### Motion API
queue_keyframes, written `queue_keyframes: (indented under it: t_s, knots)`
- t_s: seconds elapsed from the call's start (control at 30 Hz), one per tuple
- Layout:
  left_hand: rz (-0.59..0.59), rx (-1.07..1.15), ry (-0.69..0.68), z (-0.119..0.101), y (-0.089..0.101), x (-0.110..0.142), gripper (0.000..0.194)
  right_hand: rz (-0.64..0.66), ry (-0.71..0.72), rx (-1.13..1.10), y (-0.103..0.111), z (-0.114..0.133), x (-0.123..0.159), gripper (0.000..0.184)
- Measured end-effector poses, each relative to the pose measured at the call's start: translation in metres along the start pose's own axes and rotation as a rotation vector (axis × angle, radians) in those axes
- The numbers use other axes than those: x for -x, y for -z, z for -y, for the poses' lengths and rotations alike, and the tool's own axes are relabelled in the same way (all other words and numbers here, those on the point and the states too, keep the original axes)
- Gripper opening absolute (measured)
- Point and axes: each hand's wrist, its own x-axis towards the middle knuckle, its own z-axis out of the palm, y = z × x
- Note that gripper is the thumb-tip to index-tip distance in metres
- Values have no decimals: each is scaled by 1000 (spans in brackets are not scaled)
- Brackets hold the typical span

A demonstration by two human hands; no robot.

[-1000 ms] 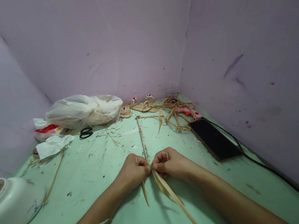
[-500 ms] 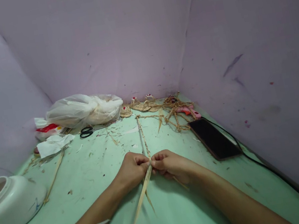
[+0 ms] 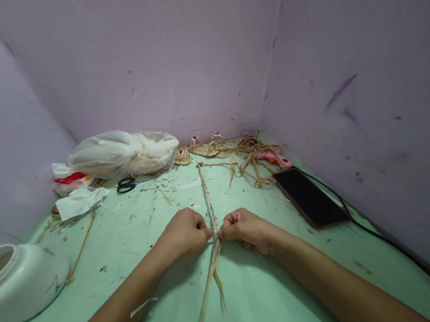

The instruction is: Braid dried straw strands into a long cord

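A thin straw-coloured braid (image 3: 206, 190) runs away from me down the middle of the green surface. At its near end, my left hand (image 3: 188, 232) pinches a fibre strand from the left. My right hand (image 3: 248, 231), fingers curled, pinches at the same spot from the right; what lies inside its fingers is mostly hidden. Between the two hands a loose flat strand (image 3: 208, 299) trails toward me, with a shorter frayed end (image 3: 220, 290) beside it. The far end of the braid joins a cord that leads right into a tangle of braided cord (image 3: 254, 162).
Along the back lie a white plastic bag (image 3: 124, 153), black-handled scissors (image 3: 126, 185) and small woven slippers (image 3: 204, 149). A white pot (image 3: 24, 283) stands at left, near crumpled paper (image 3: 80, 201). On the right are a phone (image 3: 311, 198), its cable and a pink tool (image 3: 277, 158).
My hands have drawn slightly apart at the braid's near end, the left moving a little up and left. The loose strand has swung slightly right, and the whole view has shifted a little.
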Motion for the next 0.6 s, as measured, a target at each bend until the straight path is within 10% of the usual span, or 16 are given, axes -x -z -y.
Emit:
queue_keyframes:
  t_s: [0.4,0.6]
  knots:
    - [-103,-529,-184,-30,-65,51,42,2,-14,-192,-3,-4,8,8]
    - [-184,-226,-124,-30,-37,39,25,58,22,-162,0,-5,8,2]
